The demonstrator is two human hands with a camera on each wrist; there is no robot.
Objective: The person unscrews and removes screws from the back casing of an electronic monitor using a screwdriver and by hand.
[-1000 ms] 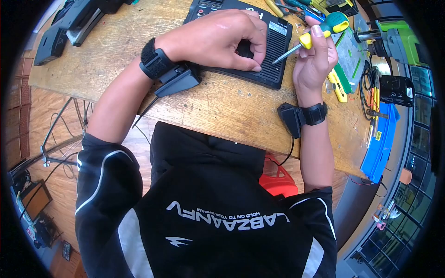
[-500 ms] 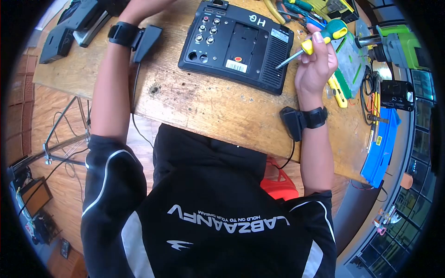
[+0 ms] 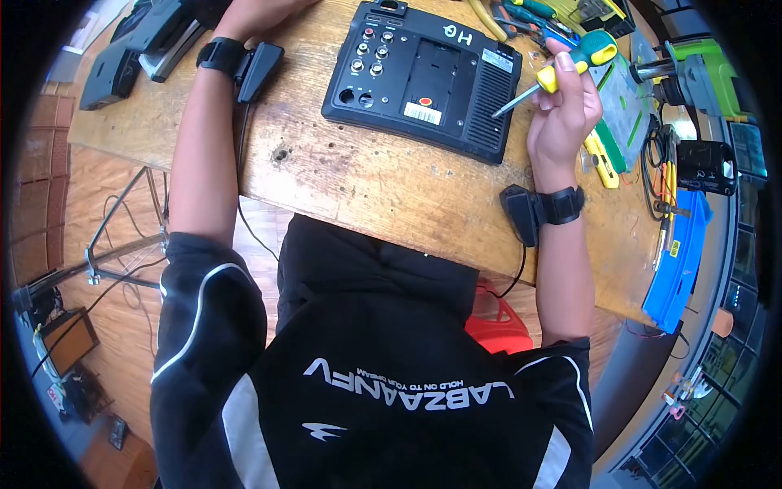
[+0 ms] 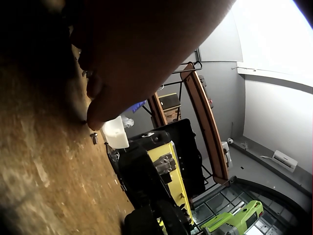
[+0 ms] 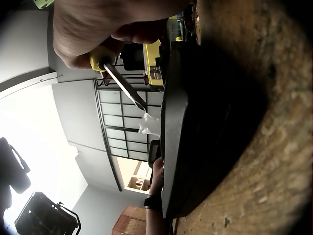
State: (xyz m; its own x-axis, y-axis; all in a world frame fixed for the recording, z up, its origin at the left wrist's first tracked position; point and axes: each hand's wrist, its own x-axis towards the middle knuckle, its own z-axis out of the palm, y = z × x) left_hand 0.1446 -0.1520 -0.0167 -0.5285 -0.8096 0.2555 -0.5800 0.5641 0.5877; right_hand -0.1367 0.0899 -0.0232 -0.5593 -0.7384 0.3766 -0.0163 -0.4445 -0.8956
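Observation:
In the head view the right hand [image 3: 564,122] grips a green and yellow screwdriver [image 3: 597,50], its shaft slanting down over the ribbed right part of a black device [image 3: 389,102]. The device lies flat, with connectors, a label and "HQ" marked on it. The right wrist view shows the right hand [image 5: 117,24] around the yellow collar, the shaft [image 5: 124,87] above the device's edge [image 5: 173,127]. At the top left, the left hand [image 3: 262,15] is partly cut off. In the left wrist view its fingers [image 4: 98,110] reach down to the wooden surface beside a small screw [image 4: 94,138].
Hand tools [image 3: 529,11] lie behind the device. Right of it are a yellow cutter [image 3: 601,161], a grey-green tray [image 3: 623,114], cables, a blue bin [image 3: 678,261] and a green power tool [image 3: 707,77]. Black equipment [image 3: 110,75] stands at the far left of the table [image 3: 358,183].
The left hand has left the device and moved to the upper left, uncovering the connectors. The right hand keeps its grip on the screwdriver over the ribbed part, and the whole view has shifted slightly.

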